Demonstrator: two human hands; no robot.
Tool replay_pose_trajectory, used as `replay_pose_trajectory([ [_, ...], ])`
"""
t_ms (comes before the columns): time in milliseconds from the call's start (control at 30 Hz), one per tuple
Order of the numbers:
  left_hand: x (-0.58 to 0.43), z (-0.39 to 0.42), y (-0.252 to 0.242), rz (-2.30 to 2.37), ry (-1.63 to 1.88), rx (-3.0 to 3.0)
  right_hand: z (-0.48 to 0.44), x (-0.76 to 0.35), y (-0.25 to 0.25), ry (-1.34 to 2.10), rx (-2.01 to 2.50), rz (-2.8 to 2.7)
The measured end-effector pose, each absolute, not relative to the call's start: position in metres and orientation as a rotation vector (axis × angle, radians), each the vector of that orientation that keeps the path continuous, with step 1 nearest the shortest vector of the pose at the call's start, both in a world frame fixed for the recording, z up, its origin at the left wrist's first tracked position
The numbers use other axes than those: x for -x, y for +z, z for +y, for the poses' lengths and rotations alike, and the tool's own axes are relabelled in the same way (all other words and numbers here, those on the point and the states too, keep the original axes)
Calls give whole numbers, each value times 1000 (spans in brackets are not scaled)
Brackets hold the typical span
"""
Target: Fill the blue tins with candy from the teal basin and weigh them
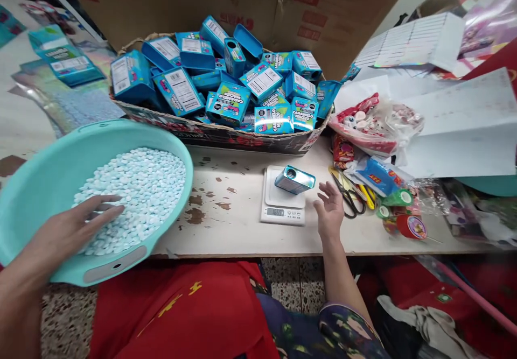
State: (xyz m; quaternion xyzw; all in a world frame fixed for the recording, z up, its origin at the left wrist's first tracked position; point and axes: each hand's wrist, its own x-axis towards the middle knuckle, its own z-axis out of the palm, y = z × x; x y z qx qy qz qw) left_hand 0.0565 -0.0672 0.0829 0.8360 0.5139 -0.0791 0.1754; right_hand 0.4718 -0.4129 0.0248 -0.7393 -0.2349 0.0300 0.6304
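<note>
My left hand (91, 216) hovers over or touches the pale blue and white candies (137, 197) in a turquoise basin (36, 187), its fingers apart. A small blue tin (295, 180) with a round opening rests on a white digital scale (283, 203), whose display is lit with digits too small to read surely. Just right of the scale is my right hand (330, 208), fingers spread and slightly curled, apart from the tin and holding nothing.
Behind the scale, a cardboard box (242, 139) holds several blue packs (230, 102). Scissors (349, 195), a yellow cutter (367, 196), tape rolls (404, 197) and a bag of wrapped sweets (371, 127) lie to the right. Sheets of paper (460, 127) lie farther right.
</note>
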Motion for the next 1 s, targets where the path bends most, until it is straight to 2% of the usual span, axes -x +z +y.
replay_pose_trajectory([
  [133, -70, -82, 100, 1489, -239, -2168, -388, -471, 37, 132, 1926, -705],
  [233, -75, -91, 105, 1467, -21, -2085, -369, -470, 54, 103, 2001, -765],
  [400, -108, -111, 112, 1150, 691, -1199, -311, -441, 113, 28, 1777, -1296],
  [567, -156, -119, 129, 800, 823, -483, -223, -366, 163, 6, 1467, -1740],
  [733, -157, -106, 132, 771, 997, -115, -163, -319, 164, -159, 1312, -2159],
  [1000, -148, -107, 125, 778, 1067, 102, -155, -314, 158, -91, 1340, -2093],
])
